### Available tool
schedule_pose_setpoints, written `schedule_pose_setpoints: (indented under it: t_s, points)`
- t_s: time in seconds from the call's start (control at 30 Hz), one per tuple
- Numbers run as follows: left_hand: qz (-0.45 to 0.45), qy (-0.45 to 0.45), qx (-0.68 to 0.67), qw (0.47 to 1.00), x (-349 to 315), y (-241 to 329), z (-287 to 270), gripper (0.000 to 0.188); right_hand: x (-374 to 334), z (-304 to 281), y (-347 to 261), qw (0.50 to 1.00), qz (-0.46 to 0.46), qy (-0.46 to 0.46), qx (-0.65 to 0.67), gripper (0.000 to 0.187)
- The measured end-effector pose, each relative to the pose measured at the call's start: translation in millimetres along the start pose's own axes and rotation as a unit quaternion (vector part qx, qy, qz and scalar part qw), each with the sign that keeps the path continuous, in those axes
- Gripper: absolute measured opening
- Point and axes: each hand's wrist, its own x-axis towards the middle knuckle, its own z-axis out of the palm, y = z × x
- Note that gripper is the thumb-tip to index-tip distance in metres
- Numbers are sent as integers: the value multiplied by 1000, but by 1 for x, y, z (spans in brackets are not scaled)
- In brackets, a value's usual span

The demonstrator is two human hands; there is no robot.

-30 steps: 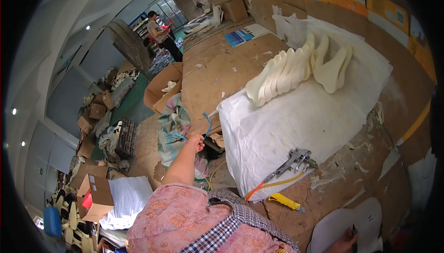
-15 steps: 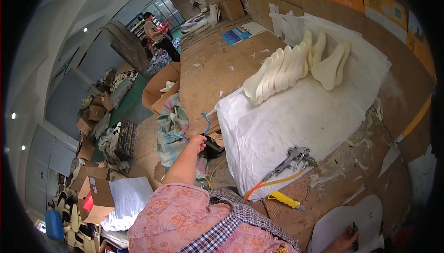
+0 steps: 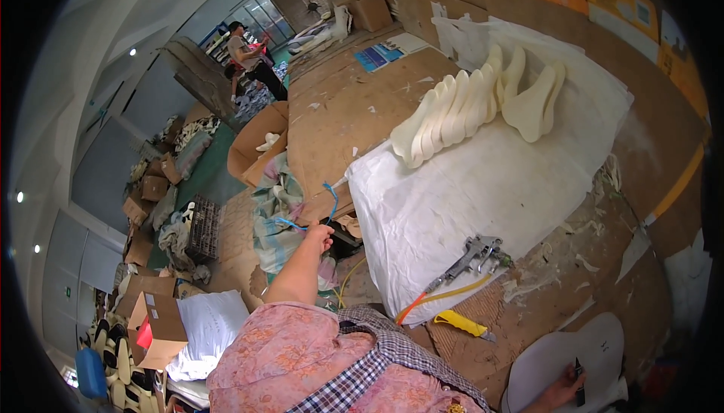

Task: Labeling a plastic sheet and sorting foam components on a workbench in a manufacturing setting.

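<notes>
My left hand (image 3: 323,236) reaches out past the near left corner of the white-covered table, its fingers closed around a thin blue cord (image 3: 332,203). One part of the cord runs up toward the cover's corner and another trails off to the left. At the lower right, my right hand (image 3: 559,392) grips a black marker pen (image 3: 579,383) over a pale, rounded flat sheet (image 3: 539,356) with small dark marks. A row of cream foot-shaped insoles (image 3: 449,122) stands on the white cover (image 3: 483,194), with a few more insoles (image 3: 534,107) beside it.
A spray gun (image 3: 479,254) with an orange hose lies on the cover's near edge, close to a yellow utility knife (image 3: 461,324). An open carton (image 3: 253,145) and woven sack (image 3: 275,209) stand left of the table. A person (image 3: 253,58) works far off.
The whole view has shifted slightly left and up. My left hand keeps hold of the cord. The marker pen in my right hand has tilted a little.
</notes>
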Motion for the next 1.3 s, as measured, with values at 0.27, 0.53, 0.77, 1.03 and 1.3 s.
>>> schedule_pose_setpoints:
  t_s: [0.27, 0.53, 0.77, 1.03, 1.3]
  points:
    - [-12, 7, 16, 1000, -2, -7, 6, 78, -10, -3, -4, 999, -28, 1, -36, 14]
    - [-4, -190, -117, 975, 52, -28, -12, 18, 21, -44, -3, 725, -234, 9, -648, 23]
    - [-89, -54, 93, 990, 55, -26, 27, 28, 39, 4, -42, 882, -274, 25, -383, 21]
    - [-99, -98, 101, 985, 34, -11, 50, 23, 67, 0, 11, 813, -320, 1, -486, 20]
    - [-74, -95, 109, 987, 40, -13, 36, 20, 61, 11, 8, 741, -354, -25, -570, 18]
